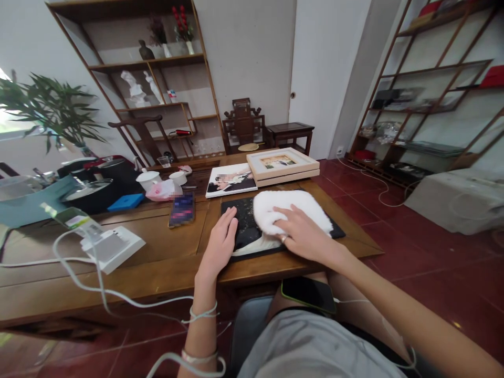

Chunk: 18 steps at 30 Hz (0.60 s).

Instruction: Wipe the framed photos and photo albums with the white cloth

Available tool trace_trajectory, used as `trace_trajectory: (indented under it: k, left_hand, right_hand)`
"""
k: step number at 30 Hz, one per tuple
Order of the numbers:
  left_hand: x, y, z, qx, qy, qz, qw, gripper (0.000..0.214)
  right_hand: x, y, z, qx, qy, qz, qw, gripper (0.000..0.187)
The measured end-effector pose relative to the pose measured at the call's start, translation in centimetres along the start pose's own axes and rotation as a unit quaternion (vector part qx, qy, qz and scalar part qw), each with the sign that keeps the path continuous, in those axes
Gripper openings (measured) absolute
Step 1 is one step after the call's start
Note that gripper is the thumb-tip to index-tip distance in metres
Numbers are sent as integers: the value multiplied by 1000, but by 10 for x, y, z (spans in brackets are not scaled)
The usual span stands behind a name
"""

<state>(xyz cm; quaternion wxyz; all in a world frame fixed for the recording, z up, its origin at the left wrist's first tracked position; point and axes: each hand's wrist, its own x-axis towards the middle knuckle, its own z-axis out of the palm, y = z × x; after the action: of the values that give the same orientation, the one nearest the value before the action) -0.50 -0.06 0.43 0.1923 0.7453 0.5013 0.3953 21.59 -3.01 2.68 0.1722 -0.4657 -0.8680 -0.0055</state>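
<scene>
A dark picture panel (pixel 246 223) with a pale patch lies on the wooden table in front of me. Covering its right part is a folded, fluffy white cloth (pixel 297 202). My right hand (pixel 305 231) presses down on the cloth, its fingers bent into the pile and a ring on one finger. Along the panel's left edge rests my left hand (pixel 218 239), fingers stretched out and holding nothing. The cloth hides much of the panel's surface.
Behind the panel lie a photo print (pixel 232 181) and stacked light-wood frames (pixel 283 163). To the left are a phone (pixel 181 210), a white box (pixel 118 249) with looping cables, cups and pots (pixel 92 190). Another phone (pixel 307 294) lies on my lap.
</scene>
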Motion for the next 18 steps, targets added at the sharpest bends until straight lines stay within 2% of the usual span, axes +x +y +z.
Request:
trace_trajectory:
  k: [5, 8, 13, 18]
  left_hand:
    - [-2, 8, -3, -11, 16, 11, 1000, 50]
    - [-3, 9, -4, 2, 4, 5, 1000, 53]
    - [-3, 5, -1, 24, -20, -4, 1000, 53]
    - [0, -2, 2, 68, -42, 29, 996, 46]
  right_hand:
    - [-2, -37, -4, 88, -50, -130, 986, 30]
    - [-14, -42, -10, 116, -72, -159, 978, 31]
    - [-40, -32, -20, 132, -87, -121, 980, 29]
    - [-48, -11, -21, 86, -53, -43, 994, 24]
